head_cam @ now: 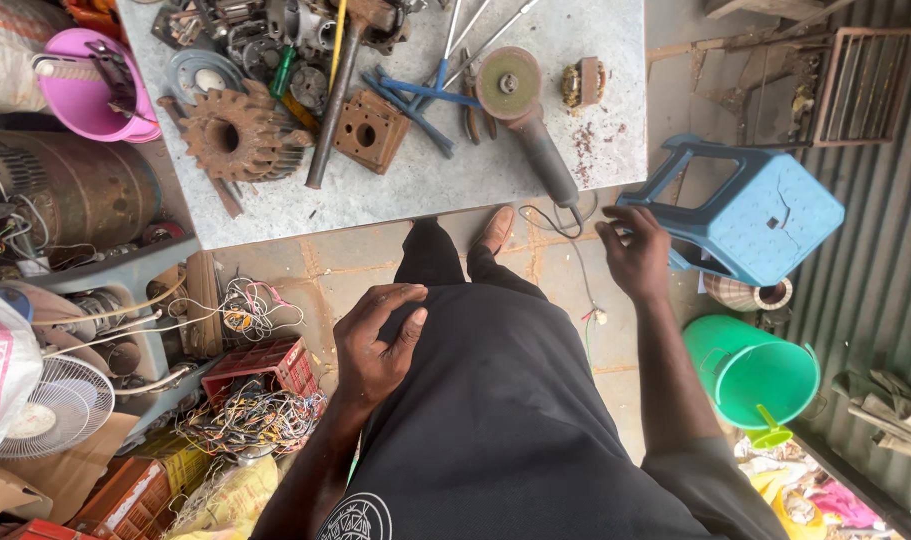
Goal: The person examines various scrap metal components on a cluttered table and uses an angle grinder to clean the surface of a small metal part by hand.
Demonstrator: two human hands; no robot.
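Right hand (635, 250): fingers curled on the edge of the blue stool (750, 215), tipped on its side beside the surface (615, 100).
Left hand (375, 345): empty, resting on your thigh.
Grip: take the stool's frame firmly, clear of the grinder cord (575, 250).

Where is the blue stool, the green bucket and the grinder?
Blue stool (765, 215), head view, on its seat.
Green bucket (750, 372), head view, on its inner wall.
Grinder (545, 150), head view, on its grey handle.

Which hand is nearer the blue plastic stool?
Right. The right hand is at the blue plastic stool, touching its leg; the left hand rests on the person's own thigh, well apart.
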